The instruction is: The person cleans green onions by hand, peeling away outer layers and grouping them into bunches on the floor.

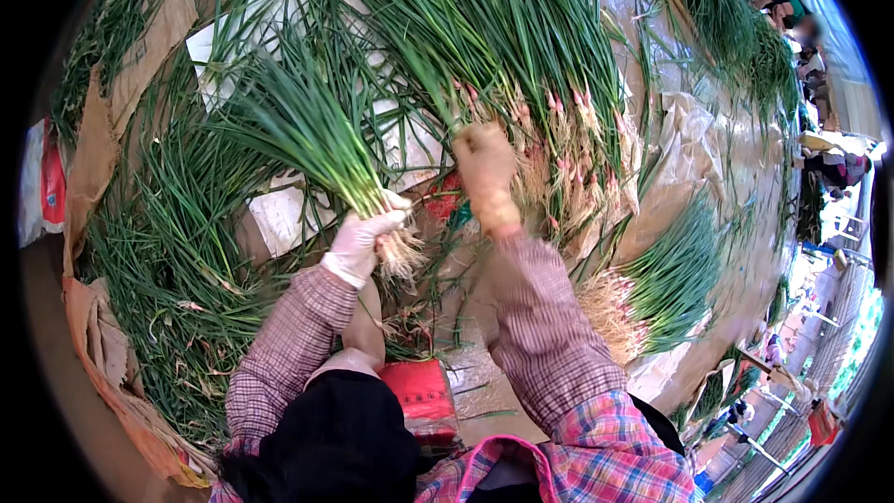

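My left hand (361, 237), in a pale glove, is closed round a bunch of scallions (312, 135). Their green leaves fan up to the left, and the whitish roots hang below my fist. My right hand (486, 172), in a yellowish glove and slightly blurred, is closed at the near left edge of a big scallion pile (521, 28). Blurred green stalks run up from its fingers; how many it grips is unclear. The pile's reddish-white bulbs and roots point towards me.
Loose leaves (177, 224) cover the ground at left, beside brown sheeting (88, 196). A neat scallion bundle (666, 284) lies at right, roots leftward. Nearby are crumpled plastic (687, 144), a red package (419, 396) and white board (279, 219). More scallions (726, 19) and people (838, 168) appear far right.
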Tool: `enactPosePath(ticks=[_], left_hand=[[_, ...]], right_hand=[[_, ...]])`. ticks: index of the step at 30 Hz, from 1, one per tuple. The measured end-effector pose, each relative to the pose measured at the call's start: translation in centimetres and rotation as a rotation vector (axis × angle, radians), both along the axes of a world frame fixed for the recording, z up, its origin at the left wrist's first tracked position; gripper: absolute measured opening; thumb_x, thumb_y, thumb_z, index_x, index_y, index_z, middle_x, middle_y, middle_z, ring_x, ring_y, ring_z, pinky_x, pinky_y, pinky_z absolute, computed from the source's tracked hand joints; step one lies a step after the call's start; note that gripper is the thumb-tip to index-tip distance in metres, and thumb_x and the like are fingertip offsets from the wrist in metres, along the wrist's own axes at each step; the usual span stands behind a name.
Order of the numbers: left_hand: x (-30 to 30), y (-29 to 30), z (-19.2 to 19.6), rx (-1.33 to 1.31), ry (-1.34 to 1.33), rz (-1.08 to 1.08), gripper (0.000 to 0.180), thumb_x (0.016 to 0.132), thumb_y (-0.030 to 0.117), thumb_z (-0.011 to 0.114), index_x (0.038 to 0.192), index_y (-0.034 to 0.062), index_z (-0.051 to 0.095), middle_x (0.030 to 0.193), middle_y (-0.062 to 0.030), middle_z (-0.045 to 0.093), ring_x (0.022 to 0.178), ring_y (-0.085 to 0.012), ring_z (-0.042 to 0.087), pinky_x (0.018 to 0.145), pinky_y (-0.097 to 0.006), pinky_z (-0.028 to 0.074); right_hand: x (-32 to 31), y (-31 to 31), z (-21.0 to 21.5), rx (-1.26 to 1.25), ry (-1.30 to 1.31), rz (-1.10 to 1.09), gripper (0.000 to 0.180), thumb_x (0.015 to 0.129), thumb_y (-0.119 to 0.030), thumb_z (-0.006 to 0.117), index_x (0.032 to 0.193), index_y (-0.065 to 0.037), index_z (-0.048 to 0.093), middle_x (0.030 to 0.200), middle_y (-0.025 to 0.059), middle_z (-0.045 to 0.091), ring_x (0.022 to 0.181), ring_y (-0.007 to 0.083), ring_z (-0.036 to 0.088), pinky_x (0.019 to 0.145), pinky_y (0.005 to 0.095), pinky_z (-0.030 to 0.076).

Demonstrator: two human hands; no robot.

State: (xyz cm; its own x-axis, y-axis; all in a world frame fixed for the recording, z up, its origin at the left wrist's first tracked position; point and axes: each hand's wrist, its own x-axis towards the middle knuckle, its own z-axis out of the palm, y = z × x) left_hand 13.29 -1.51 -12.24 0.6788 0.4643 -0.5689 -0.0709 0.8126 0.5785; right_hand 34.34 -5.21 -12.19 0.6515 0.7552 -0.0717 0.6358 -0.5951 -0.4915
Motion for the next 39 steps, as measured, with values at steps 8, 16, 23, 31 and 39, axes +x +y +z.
enactPosePath(ticks=[8,16,23,31,39], left_hand=[[1.0,-2.2,0.7,-0.282,-0.060,0.112,0.020,0.082,0.004,0.060,0.101,0.0029,0.054,0.090,-0.0075,0.061,0.072,-0.0140,0.060,0.064,-0.027,0.052],[-1.5,-1.4,0.3,-0.406,-0.015,0.199,0.021,0.086,0.019,0.056,0.100,0.0027,0.057,0.086,-0.0095,0.063,0.071,-0.0188,0.062,0.058,-0.028,0.051],[-1.4,-1.2,0.6,-0.383,-0.244,0.039,0.017,0.090,0.017,0.054,0.097,0.0012,0.056,0.078,-0.0055,0.058,0.067,-0.0137,0.056,0.060,-0.024,0.047],[-1.6,0.9,2.2,-0.133,-0.006,0.225,0.030,0.082,0.002,0.062,0.110,0.0009,0.053,0.074,-0.0022,0.053,0.059,-0.0073,0.047,0.049,-0.016,0.039],[0.7,-1.1,0.9,-0.187,-0.103,0.138,0.021,0.084,0.002,0.058,0.104,0.0008,0.053,0.102,-0.0161,0.062,0.092,-0.0269,0.063,0.080,-0.034,0.055]], right_hand=[[-5.0,-1.5,0.0,0.139,1.752,-0.103,0.022,0.086,-0.018,0.061,0.101,-0.001,0.062,0.086,0.0026,0.064,0.072,0.0095,0.058,0.068,0.0207,0.048],[-7.7,-1.4,0.1,0.108,1.526,-0.111,0.010,0.084,-0.007,0.056,0.093,-0.002,0.059,0.079,0.0012,0.059,0.063,0.0086,0.055,0.053,0.0192,0.044],[-5.3,-1.7,-2.1,0.348,1.570,-0.553,0.011,0.085,-0.008,0.054,0.091,0.001,0.057,0.076,0.0010,0.056,0.065,0.0098,0.053,0.060,0.0224,0.045],[6.3,1.5,1.0,-0.030,-0.074,-0.153,0.022,0.078,-0.020,0.067,0.093,-0.004,0.062,0.098,0.0104,0.059,0.086,0.0271,0.059,0.075,0.0384,0.048],[-1.0,-2.5,3.2,0.226,1.119,-0.388,0.010,0.085,-0.014,0.059,0.078,-0.006,0.059,0.065,-0.0004,0.053,0.051,0.0079,0.048,0.047,0.0198,0.039]])
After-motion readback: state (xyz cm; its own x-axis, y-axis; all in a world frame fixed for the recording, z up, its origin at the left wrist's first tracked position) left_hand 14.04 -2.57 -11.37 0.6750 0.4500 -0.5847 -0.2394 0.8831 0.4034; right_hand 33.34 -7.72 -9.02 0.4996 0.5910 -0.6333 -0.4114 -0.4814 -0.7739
